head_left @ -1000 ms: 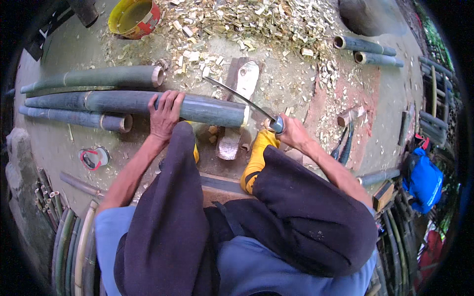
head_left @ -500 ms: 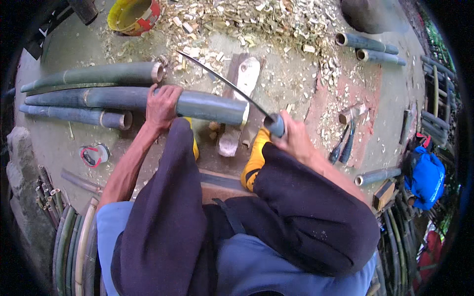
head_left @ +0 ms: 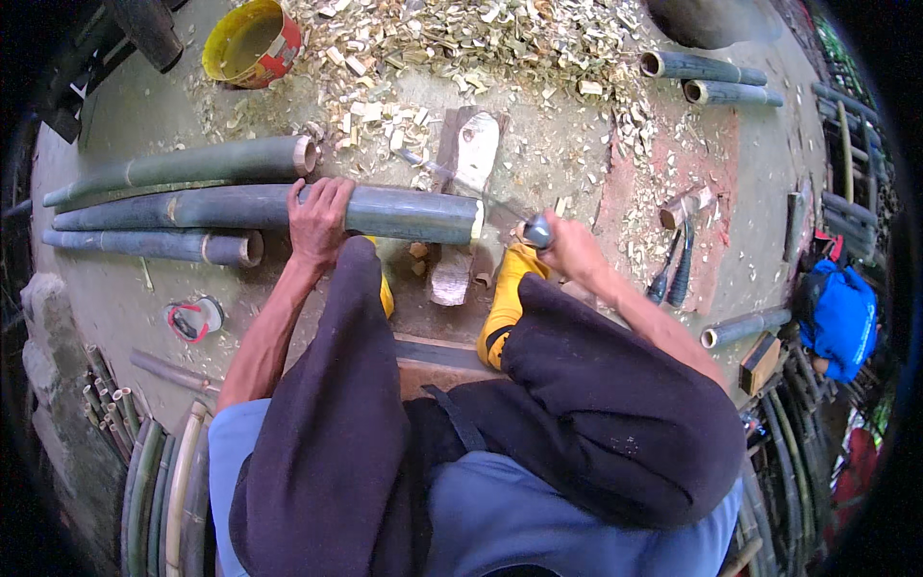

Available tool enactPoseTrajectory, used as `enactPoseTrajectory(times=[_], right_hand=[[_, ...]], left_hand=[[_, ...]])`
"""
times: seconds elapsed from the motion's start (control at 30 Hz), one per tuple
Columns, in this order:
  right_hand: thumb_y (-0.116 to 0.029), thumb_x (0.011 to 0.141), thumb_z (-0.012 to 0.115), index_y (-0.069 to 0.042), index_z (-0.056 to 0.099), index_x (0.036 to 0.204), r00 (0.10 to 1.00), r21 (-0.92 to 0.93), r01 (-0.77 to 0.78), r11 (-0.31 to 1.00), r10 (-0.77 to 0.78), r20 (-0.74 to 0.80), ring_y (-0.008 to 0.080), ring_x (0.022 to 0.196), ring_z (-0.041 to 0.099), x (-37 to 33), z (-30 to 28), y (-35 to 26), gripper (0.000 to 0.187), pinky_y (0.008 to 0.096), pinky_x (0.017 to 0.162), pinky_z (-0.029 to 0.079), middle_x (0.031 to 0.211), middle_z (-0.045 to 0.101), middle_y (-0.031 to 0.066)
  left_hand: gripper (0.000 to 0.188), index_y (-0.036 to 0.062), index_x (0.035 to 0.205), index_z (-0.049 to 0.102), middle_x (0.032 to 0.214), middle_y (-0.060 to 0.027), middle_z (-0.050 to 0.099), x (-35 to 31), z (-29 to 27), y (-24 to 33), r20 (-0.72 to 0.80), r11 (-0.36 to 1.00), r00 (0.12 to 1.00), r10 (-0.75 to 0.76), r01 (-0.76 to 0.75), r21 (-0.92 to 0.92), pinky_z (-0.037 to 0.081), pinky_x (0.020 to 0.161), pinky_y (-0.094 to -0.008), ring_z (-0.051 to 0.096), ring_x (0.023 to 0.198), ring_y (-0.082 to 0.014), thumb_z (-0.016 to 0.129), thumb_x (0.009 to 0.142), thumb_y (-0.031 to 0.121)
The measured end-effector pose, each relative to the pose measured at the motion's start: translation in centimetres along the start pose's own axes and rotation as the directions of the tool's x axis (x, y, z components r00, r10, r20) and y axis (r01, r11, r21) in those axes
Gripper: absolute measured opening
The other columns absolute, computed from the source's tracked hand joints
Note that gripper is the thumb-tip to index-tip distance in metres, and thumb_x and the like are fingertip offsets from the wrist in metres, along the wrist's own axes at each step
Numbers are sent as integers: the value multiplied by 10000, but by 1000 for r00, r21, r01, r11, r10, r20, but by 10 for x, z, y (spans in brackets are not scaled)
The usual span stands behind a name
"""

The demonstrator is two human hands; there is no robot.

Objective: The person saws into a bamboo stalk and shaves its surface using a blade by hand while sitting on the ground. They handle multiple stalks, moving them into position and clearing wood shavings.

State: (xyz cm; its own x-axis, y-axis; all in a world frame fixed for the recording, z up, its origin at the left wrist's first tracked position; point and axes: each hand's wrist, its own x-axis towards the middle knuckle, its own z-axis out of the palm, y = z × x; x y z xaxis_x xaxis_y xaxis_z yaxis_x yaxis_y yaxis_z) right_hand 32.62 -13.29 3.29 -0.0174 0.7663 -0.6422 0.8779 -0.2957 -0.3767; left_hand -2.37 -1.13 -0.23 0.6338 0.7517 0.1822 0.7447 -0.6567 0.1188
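Observation:
A thick green-grey bamboo pole (head_left: 413,213) lies crosswise in front of me, its pale cut right end over a wooden block (head_left: 479,149). My left hand (head_left: 320,221) is closed over the top of the pole, left of that end. In my right hand (head_left: 571,252) is the grey handle of a long-bladed machete (head_left: 536,232), just right of the pole's end. Its blade is smeared by motion and slants up and left, past the cut end and over the block. The block's lower part (head_left: 450,282) shows below the pole.
Two more bamboo poles, one behind (head_left: 212,163) and one nearer (head_left: 163,245), flank the held one. Wood chips (head_left: 461,48) cover the far ground beside a yellow bucket (head_left: 252,48). Two dark-handled tools (head_left: 676,269) lie at right. My yellow shoe (head_left: 505,308) is close below the machete.
The machete's blade has swung, its tip now lower and nearer the block, and its handle has tilted. My left hand keeps its grip on the pole. The whole view has shifted slightly.

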Motion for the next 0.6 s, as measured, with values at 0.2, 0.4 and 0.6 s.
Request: enactPoseTrajectory(times=[0.2,0.4,0.6], right_hand=[[-81,725,674,-23,495,974,919,240,350,905,-282,-276,332,682,653,-26,-14,-31,311,414,593,522,702,623,215],[-51,690,681,-21,500,985,999,-25,-37,999,38,27,332,713,654,-6,-8,-4,347,398,602,520,748,623,201],[-112,721,645,-27,517,987,856,319,453,832,-307,-416,377,731,643,-27,-4,-17,307,451,636,498,761,625,232]], left_hand=[[292,125,1068,594,1034,9,616,-20,19,-10,-142,992,990,25,-7,128,339,975,-438,571,1018,-144,557,778,134],[285,136,1073,606,1052,22,609,-18,21,-5,-147,994,989,-2,18,105,347,966,-445,567,1022,-138,541,797,166],[302,137,1098,607,1060,2,603,-18,23,-3,-225,991,974,30,0,131,345,960,-434,563,1027,-136,518,811,162]])
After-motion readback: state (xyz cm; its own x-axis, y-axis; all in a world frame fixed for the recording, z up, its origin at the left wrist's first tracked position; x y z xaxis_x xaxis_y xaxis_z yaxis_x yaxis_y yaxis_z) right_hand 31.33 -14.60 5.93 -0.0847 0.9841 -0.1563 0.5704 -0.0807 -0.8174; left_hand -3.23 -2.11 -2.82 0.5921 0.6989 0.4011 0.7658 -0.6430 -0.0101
